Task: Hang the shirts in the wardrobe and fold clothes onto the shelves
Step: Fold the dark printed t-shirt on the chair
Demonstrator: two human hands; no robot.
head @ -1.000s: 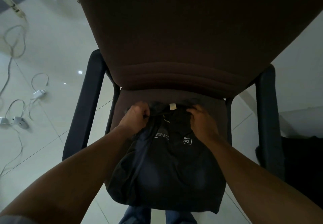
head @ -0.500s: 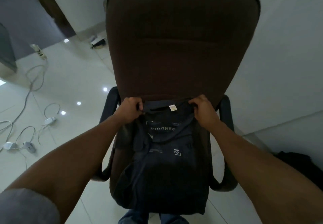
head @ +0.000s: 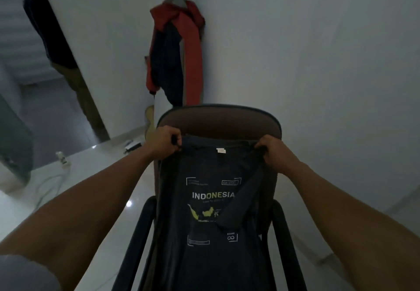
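Note:
A dark navy T-shirt (head: 204, 252) printed with "INDONESIA" and a yellow map hangs stretched out in front of a brown office chair (head: 227, 120). My left hand (head: 164, 142) grips its left shoulder and my right hand (head: 271, 151) grips its right shoulder, both at the height of the chair's backrest top. The right sleeve lies folded across the front of the shirt. The shirt's lower hem runs out of the frame at the bottom.
A red and navy jacket (head: 176, 52) hangs on the white wall behind the chair. To the left is a dark doorway (head: 45, 40). Cables and a power strip (head: 62, 157) lie on the glossy white floor. The chair's black armrests (head: 138, 234) flank the shirt.
Both hands have lifted the shirt off the chair seat up to the backrest top, and it has unfolded to show the print. My view has tilted up to the wall.

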